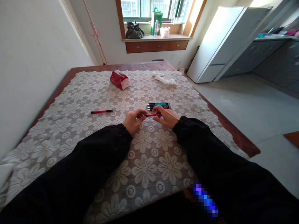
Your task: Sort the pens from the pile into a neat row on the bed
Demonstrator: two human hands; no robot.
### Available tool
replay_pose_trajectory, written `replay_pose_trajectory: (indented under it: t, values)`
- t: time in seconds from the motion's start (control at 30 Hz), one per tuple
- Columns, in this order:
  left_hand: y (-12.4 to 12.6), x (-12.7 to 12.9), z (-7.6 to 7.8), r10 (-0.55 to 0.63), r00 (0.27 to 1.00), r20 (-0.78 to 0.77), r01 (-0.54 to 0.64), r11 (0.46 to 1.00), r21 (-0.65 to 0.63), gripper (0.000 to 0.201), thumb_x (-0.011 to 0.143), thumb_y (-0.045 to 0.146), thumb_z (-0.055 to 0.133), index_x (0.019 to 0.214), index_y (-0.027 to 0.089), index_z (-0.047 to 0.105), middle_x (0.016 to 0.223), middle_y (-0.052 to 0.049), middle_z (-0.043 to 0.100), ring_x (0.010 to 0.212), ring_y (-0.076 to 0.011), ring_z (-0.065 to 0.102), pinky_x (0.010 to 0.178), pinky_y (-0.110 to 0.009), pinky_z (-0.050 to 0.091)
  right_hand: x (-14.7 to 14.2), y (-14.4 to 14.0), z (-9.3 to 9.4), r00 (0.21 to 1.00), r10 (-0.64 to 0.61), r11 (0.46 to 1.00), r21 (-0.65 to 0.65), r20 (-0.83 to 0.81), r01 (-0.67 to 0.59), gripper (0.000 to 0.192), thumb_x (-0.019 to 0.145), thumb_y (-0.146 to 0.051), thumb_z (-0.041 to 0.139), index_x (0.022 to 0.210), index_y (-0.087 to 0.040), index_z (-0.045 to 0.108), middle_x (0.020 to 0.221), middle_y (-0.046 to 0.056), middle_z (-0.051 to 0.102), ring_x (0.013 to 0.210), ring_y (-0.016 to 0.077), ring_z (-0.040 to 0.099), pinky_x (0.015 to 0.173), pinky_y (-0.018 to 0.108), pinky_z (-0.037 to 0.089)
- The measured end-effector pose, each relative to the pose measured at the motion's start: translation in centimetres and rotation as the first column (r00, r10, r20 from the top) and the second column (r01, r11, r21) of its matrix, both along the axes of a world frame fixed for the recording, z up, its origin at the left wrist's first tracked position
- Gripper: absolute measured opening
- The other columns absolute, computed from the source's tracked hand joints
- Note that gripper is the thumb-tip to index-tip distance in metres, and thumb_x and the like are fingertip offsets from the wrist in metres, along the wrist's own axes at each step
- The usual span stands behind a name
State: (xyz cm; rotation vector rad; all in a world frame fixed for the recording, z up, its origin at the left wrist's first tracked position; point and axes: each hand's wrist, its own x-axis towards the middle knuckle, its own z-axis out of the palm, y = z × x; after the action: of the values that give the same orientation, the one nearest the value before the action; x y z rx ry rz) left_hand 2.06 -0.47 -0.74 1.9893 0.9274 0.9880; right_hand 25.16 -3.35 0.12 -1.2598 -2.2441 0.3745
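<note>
Between my two hands lies a red pen [152,115] with black ends, level and just above or on the tablecloth. My left hand [135,120] pinches its left end between thumb and fingertips. On the pen's right part are the fingers of my right hand [166,116], closed around it. Right behind it several pens [158,105] lie side by side in a neat row, teal ones farther back and red nearer; my right hand partly covers the row. Another red and black pen [102,111] rests alone on the cloth, left of my left hand.
A lace tablecloth [144,168] with flower patterns covers the wooden table. Toward the far side sit a red tissue packet [120,80] and a crumpled white plastic bag [165,79]. Beyond the table are a windowsill with bags and a white fridge [217,43]. A wall [35,62] runs along the left.
</note>
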Motion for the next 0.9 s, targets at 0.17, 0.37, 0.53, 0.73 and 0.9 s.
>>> replay_pose_trajectory:
  t: [0.17,0.37,0.53,0.73,0.9]
  values:
    - [0.26,-0.11,-0.16,0.013,0.997,0.079,-0.005,0.994,-0.107,0.017,0.085,0.028,0.068,0.099,0.019,0.07,0.093,-0.004,0.075,0.081,-0.0188,0.072,0.074,-0.03,0.056,0.04,0.55,-0.67,0.999,0.026,0.977,0.212,0.041,-0.034,0.014,0.1,-0.029,0.052,0.102,-0.019,0.061,0.092,0.006,0.07,0.085,0.0189,0.063,0.076,0.027,0.043]
    - [-0.03,-0.08,0.1,-0.021,0.997,0.08,0.024,0.999,-0.037,0.014,0.085,0.026,0.068,0.097,0.02,0.07,0.091,-0.003,0.075,0.082,-0.0181,0.071,0.077,-0.031,0.057,0.06,0.13,-1.04,0.991,0.003,0.971,0.235,0.134,-0.035,0.025,0.104,-0.032,0.044,0.101,-0.019,0.066,0.091,0.007,0.073,0.083,0.0197,0.065,0.076,0.029,0.044]
    - [-0.12,-0.04,0.11,-0.016,0.996,0.083,0.018,1.0,-0.019,0.013,0.085,0.026,0.068,0.096,0.02,0.071,0.091,-0.003,0.075,0.082,-0.0181,0.071,0.078,-0.032,0.059,-0.2,-0.12,-0.9,0.987,0.002,0.973,0.228,0.161,-0.039,0.027,0.101,-0.039,0.053,0.112,-0.016,0.061,0.091,0.008,0.072,0.082,0.0202,0.065,0.073,0.029,0.043]
    - [-0.25,0.02,0.17,-0.014,0.998,0.067,0.012,0.999,0.029,0.012,0.083,0.024,0.069,0.094,0.02,0.072,0.09,-0.002,0.074,0.082,-0.0181,0.07,0.08,-0.033,0.06,-0.2,-0.26,-0.72,0.974,-0.027,0.972,0.232,0.224,-0.027,0.033,0.106,-0.038,0.04,0.097,-0.018,0.065,0.084,0.007,0.071,0.078,0.0196,0.064,0.073,0.03,0.04]
    - [-0.23,0.03,0.18,-0.025,0.998,0.055,0.024,0.999,0.031,0.012,0.084,0.025,0.069,0.094,0.02,0.072,0.089,-0.002,0.074,0.081,-0.018,0.07,0.08,-0.033,0.06,-0.28,-0.23,-0.88,0.982,0.03,0.974,0.214,0.188,-0.071,0.026,0.101,-0.041,0.054,0.11,-0.017,0.059,0.088,0.007,0.071,0.08,0.0207,0.065,0.073,0.03,0.042]
